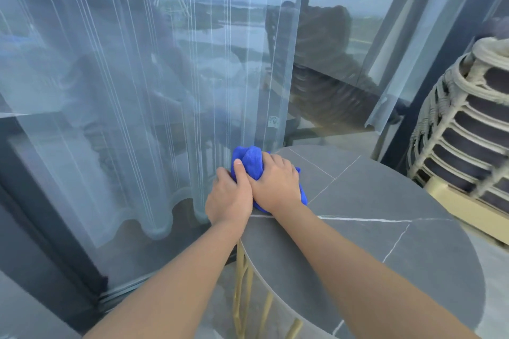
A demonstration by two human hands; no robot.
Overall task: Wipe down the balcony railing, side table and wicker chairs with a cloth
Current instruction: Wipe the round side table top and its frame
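Sheer curtain, left half of frame; grey counter, lower right; wicker chair, right edge. At centre, both hands, left hand and right hand, grip the bunched blue cloth at the counter's edge. Risk: the cloth may snag the adjacent curtain.

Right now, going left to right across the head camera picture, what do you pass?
Sheer curtain → left hand → blue cloth → right hand → grey side table → wicker chair.
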